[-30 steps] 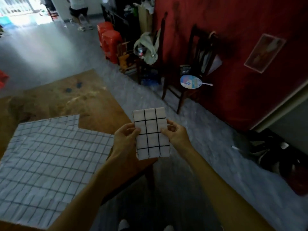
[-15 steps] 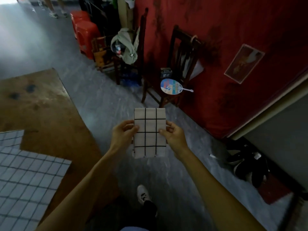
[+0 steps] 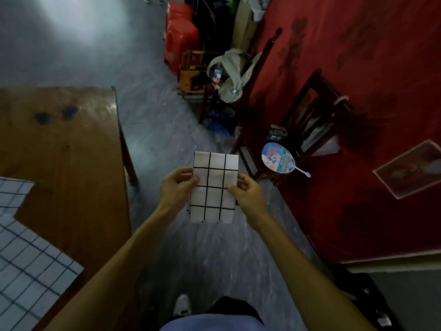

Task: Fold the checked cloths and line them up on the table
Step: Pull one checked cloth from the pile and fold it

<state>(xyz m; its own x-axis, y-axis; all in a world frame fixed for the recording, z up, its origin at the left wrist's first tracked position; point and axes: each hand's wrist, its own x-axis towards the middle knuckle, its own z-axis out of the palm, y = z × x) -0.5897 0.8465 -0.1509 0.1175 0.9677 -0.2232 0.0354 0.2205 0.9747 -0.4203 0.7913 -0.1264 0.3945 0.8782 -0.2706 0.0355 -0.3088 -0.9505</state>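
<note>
Carried off the table (image 3: 71,149), folded cloth (image 3: 213,187) stays pinched between hands (image 3: 214,189).

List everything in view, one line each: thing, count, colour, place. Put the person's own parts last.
folded checked cloth: 1, white with black grid, held above the floor
spread checked cloth: 1, pale with dark grid, on the table, lower left
table: 1, brown wood, left
chairs: 2, dark wood, along the red wall
hand fan: 1, blue and white, on the nearer chair
plastic stools: stacked, red, top centre
picture: 1, on the red wall, right
left hand: 1, pinching the folded cloth's left edge
right hand: 1, pinching its right edge
</note>
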